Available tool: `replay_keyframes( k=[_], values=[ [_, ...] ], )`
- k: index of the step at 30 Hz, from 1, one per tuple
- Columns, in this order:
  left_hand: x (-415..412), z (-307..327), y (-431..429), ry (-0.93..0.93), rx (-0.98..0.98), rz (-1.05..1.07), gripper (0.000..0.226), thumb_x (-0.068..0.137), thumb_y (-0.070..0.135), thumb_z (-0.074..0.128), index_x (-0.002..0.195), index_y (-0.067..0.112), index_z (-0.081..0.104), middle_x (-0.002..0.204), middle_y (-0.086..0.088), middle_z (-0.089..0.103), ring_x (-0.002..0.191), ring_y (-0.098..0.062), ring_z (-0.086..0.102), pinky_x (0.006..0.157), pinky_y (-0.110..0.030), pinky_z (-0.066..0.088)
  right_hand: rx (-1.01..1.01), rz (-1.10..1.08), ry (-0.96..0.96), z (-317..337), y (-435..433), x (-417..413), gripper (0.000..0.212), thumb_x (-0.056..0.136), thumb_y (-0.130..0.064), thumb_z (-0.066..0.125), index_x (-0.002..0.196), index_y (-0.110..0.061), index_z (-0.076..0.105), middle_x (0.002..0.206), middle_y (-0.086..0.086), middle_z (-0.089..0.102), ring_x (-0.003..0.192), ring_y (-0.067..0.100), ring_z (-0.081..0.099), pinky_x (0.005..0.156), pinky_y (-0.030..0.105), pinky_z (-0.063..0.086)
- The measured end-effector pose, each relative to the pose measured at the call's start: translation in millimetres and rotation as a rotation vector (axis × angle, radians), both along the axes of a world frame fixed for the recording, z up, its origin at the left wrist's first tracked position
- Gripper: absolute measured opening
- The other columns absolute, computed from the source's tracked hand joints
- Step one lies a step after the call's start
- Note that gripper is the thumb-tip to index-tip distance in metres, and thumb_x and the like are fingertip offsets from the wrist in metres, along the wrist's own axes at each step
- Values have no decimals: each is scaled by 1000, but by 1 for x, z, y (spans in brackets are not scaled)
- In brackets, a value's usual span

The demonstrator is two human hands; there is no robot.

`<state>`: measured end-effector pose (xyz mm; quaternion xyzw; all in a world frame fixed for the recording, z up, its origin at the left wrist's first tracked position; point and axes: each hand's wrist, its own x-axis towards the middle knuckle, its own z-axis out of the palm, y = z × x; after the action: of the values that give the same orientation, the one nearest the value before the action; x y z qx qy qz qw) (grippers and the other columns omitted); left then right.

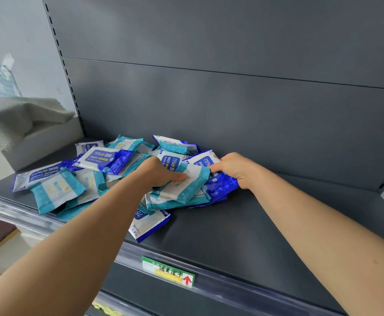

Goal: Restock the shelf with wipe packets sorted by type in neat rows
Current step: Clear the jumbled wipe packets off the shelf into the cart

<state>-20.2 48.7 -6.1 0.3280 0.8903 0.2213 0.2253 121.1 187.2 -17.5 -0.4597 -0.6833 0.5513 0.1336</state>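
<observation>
Pinching blue packet (223, 184) edgewise with right hand (234, 170), touching teal packet (185, 190) with left hand (160, 173) (hold unclear); probably handling light, soft, slippery pouches, gripping sealed edges best.

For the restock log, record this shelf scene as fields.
shelf: dark grey, price label on front rail
pile: teal and blue types mixed loosely, no rows yet
left hand: on a teal packet atop the pile, grip unclear
right hand: grips a blue packet at the pile's right edge
</observation>
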Motion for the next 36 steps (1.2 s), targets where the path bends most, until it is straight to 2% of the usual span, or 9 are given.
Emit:
replay_keyframes(
  k=[4, 9, 12, 15, 17, 20, 25, 29, 36],
  values=[
    [9, -4, 5, -68, 114, 11, 60, 70, 55, 77, 99, 11, 48, 92, -3, 54, 77, -16, 51, 65, -27, 39, -59, -30, 96, 6, -5, 13, 30, 84, -4, 66, 112, 3, 59, 96, 21, 71, 80, 33, 71, 75, 45, 59],
    [31, -10, 11, -208, 297, -17, 53, 69, 41, 83, 104, 12, 55, 88, -1, 59, 70, -11, 54, 52, -24, 39, -36, -104, 153, 16, -13, 46, 20, 87, -3, 63, 106, -5, 58, 83, 12, 70, 54, 18, 69, 47, 26, 54],
    [45, -12, 15, -256, 404, -45, 55, 67, 38, 85, 104, 14, 52, 96, 0, 63, 82, -16, 62, 67, -31, 53, -27, -179, 192, 17, -20, 71, 17, 85, -7, 67, 100, -9, 59, 82, 10, 72, 59, 18, 71, 49, 27, 55],
    [60, -10, 19, -240, 491, -99, 53, 66, 37, 86, 101, 19, 49, 97, 5, 61, 89, -18, 64, 82, -39, 56, -25, -271, 245, 19, -28, 95, 23, 84, -10, 69, 104, -10, 59, 91, 12, 73, 71, 22, 72, 57, 31, 58],
    [72, -7, 21, -231, 514, -145, 52, 67, 38, 85, 99, 23, 46, 93, 8, 58, 88, -16, 63, 76, -35, 56, -23, -331, 284, 20, -34, 112, 27, 83, -10, 69, 108, -9, 58, 93, 13, 73, 74, 23, 72, 58, 31, 59],
    [92, 0, 26, -239, 537, -222, 52, 69, 39, 84, 101, 22, 47, 91, 9, 56, 82, -11, 60, 59, -23, 48, -15, -408, 323, 22, -43, 137, 28, 83, -11, 70, 109, -9, 59, 93, 12, 73, 78, 23, 73, 65, 34, 59],
    [136, 15, 36, -246, 568, -315, 50, 71, 38, 82, 102, 21, 47, 83, 15, 49, 73, -5, 56, 54, -20, 45, 20, -505, 332, 31, -49, 186, 36, 80, -16, 74, 112, -11, 58, 100, 11, 72, 88, 25, 72, 83, 44, 57],
    [179, 26, 51, -257, 579, -382, 52, 70, 39, 82, 105, 19, 49, 94, 9, 56, 82, -11, 60, 56, -20, 47, 44, -578, 370, 41, -50, 232, 35, 81, -15, 73, 112, -11, 58, 99, 10, 72, 87, 24, 71, 76, 38, 58],
    [287, 35, 81, -324, 587, -470, 52, 70, 36, 83, 106, 18, 51, 100, 5, 60, 76, -9, 60, 54, -20, 46, 72, -652, 398, 51, -40, 341, 27, 83, -10, 70, 107, -11, 59, 93, 10, 71, 77, 21, 69, 63, 30, 57]
  ],
)
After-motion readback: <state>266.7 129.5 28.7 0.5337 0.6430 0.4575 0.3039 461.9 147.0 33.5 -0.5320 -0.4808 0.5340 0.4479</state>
